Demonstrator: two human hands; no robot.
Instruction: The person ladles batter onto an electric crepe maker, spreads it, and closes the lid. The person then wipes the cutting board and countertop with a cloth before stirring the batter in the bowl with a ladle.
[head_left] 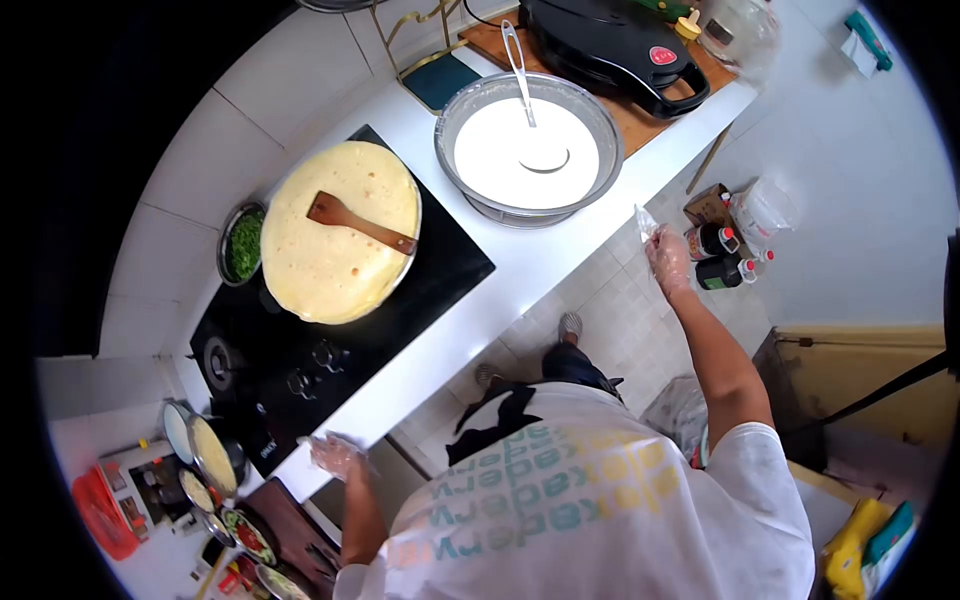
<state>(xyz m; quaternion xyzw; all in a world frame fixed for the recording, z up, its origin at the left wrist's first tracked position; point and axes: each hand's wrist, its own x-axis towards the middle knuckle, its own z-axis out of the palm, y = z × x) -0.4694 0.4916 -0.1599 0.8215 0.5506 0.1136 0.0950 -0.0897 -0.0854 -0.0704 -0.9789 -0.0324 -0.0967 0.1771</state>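
My left hand (340, 457), in a clear plastic glove, is at the counter's front edge beside the stove, fingers apart and holding nothing visible. My right hand (670, 262), also gloved, hangs over the floor in front of the counter, its fingers curled in; clear plastic (645, 220) sticks out past them, and I cannot make out whether anything is held. On the black stove (450, 262) a large pale-yellow pancake (335, 270) covers a round pan. A wooden spatula (362, 224) lies across it. A metal bowl (607, 130) of white batter (490, 150) holds a ladle (518, 65).
A bowl of chopped greens (243, 246) stands behind the pancake. At the counter's far end is a black electric griddle (610, 50) on a wooden board (640, 125). Bottles (722, 270) stand on the floor at right. Several food bowls (215, 455) sit at lower left.
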